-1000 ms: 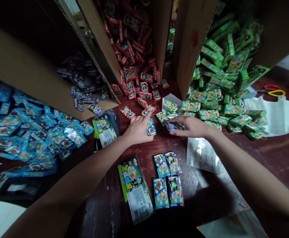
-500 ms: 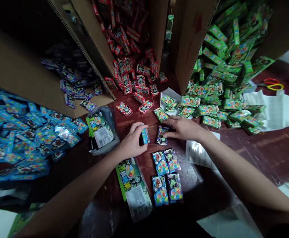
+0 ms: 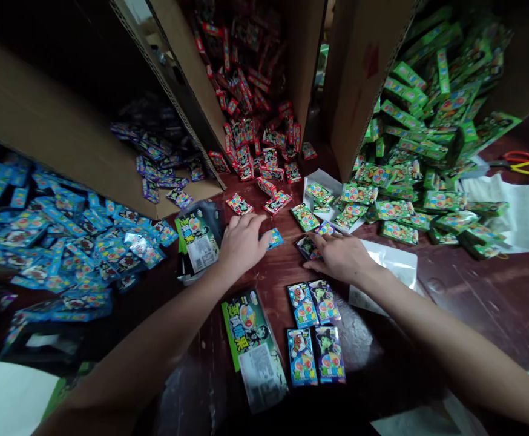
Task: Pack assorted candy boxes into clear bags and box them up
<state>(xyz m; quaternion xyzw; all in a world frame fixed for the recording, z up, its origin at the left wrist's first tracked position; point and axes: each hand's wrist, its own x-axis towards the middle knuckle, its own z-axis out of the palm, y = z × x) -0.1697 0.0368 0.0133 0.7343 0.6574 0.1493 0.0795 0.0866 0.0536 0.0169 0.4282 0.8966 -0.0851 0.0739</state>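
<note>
My left hand (image 3: 245,243) is over the table with its fingers apart. Its thumb lies beside a small blue candy box (image 3: 274,238), and its fingertips are close to a loose red candy box (image 3: 239,204). My right hand (image 3: 339,257) has its thumb and fingers around a dark purple candy box (image 3: 308,247), which looks tilted. Another purple box (image 3: 325,228) lies just beyond those fingers, partly covered. Nearer me, two blue boxes (image 3: 301,357) and two purple boxes (image 3: 330,354) lie face up in two rows. Left of them is a flat printed green bag (image 3: 254,345).
Blue boxes (image 3: 74,242) are heaped at left. Cardboard cartons spill purple (image 3: 164,163), red (image 3: 255,139) and green boxes (image 3: 405,163). A stack of printed bags (image 3: 198,239) lies left of my left hand. Scissors (image 3: 525,162) rest at far right.
My left hand has let go of the blue box, which now lies flat, and has moved up and left. My right hand has closed on the purple box, which has tilted. The view has shifted slightly.
</note>
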